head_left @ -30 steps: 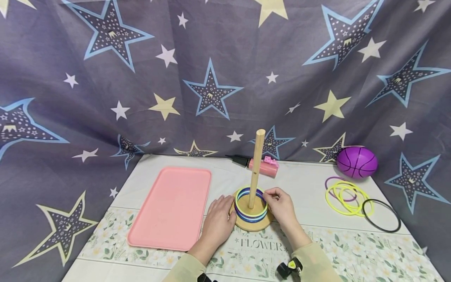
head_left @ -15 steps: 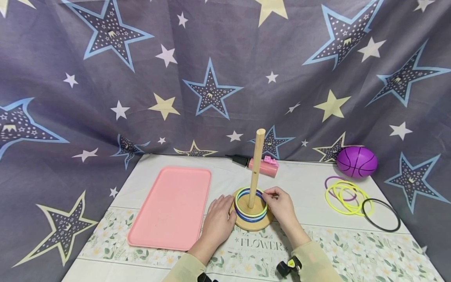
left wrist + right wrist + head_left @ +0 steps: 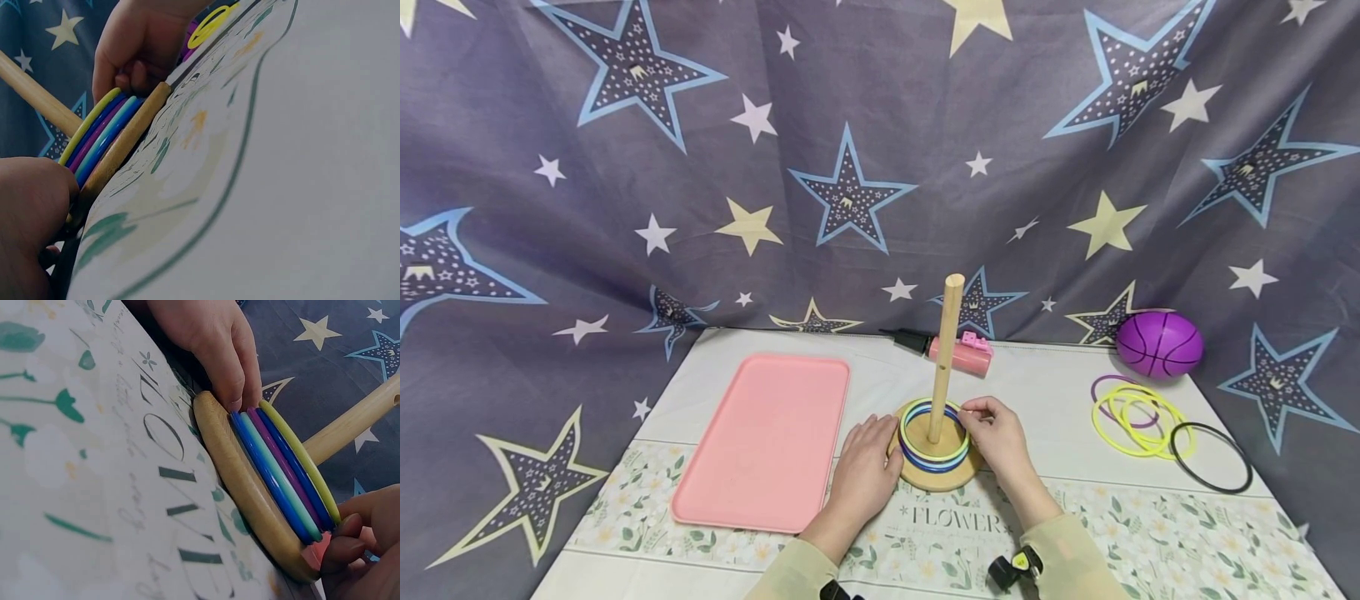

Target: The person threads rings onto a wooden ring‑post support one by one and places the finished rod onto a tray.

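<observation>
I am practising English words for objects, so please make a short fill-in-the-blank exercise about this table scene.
1. The stacked rings sit around a wooden ____.
2. The top ring of the stack is ____ in colour.
3. The empty tray left of the wooden base is ____.
4. The ball at the far right is ____.

Missing words: peg; yellow; pink; purple

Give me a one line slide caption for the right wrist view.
Both hands flank a wooden base stacked with colored rings around a peg.
</observation>
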Demonstrator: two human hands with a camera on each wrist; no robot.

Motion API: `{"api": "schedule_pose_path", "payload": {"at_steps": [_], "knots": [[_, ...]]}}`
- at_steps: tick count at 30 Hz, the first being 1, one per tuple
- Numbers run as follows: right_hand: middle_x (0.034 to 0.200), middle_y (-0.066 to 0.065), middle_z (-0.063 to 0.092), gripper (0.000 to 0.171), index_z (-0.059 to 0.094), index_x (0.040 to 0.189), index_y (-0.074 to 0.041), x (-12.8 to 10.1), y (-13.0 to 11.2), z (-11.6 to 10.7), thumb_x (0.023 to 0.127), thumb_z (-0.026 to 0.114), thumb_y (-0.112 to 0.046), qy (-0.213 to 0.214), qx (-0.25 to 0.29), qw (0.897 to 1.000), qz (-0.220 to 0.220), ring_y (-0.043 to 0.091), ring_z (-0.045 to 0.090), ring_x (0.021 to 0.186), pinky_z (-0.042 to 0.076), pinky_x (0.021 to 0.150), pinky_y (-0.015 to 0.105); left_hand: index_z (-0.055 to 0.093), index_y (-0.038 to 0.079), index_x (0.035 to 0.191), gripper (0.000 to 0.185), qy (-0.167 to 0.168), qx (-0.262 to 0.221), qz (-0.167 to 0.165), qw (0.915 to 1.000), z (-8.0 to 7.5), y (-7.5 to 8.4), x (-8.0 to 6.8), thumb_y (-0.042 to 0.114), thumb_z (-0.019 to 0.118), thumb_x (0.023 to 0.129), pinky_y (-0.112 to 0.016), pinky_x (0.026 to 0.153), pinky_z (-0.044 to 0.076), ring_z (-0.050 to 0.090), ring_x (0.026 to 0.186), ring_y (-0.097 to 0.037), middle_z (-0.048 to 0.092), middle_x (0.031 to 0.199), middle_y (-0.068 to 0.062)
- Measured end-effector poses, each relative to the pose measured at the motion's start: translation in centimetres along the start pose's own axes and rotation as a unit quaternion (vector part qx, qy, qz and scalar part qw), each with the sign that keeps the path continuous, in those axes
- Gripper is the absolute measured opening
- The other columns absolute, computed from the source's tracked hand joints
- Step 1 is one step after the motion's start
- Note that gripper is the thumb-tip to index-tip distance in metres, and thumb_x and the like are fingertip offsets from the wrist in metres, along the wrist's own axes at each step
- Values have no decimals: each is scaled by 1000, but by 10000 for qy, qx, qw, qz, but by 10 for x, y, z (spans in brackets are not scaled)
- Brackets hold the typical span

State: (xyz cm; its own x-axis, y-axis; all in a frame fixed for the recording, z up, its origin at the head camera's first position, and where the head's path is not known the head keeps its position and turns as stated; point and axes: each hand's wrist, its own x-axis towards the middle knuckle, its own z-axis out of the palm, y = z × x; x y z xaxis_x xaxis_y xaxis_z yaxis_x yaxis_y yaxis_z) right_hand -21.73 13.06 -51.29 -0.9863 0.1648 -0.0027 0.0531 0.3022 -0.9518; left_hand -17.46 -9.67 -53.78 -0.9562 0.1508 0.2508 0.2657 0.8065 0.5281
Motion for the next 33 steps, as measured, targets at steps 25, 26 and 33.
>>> {"api": "schedule_pose_path", "payload": {"at_steps": [25,26,33], "knots": [[96,4,63,28,71,129,-2,5,-5,-59,104,76,-15,647,263,9976,31,8,57,62,48,53,19,60,-2,154,52,76,64,123,9999,1,-2,-1,17,67,107,-59,132,28,46,155,-42,60,158,-20],[96,4,63,28,71,128,-2,5,-4,-62,104,76,-15,690,302,9972,21,7,57,62,48,52,19,61,-2,154,51,98,63,140,9998,1,-2,-1,17,67,107,-60,132,29,47,155,-43,60,158,-21],[96,0,62,36,67,135,-1,6,-1,-89,106,76,-20,884,581,9941,234,6,58,64,49,53,20,60,-2,155,51,74,35,101,9999,1,-1,-1,18,66,108,-59,132,27,46,155,-43,60,158,-21]]}}
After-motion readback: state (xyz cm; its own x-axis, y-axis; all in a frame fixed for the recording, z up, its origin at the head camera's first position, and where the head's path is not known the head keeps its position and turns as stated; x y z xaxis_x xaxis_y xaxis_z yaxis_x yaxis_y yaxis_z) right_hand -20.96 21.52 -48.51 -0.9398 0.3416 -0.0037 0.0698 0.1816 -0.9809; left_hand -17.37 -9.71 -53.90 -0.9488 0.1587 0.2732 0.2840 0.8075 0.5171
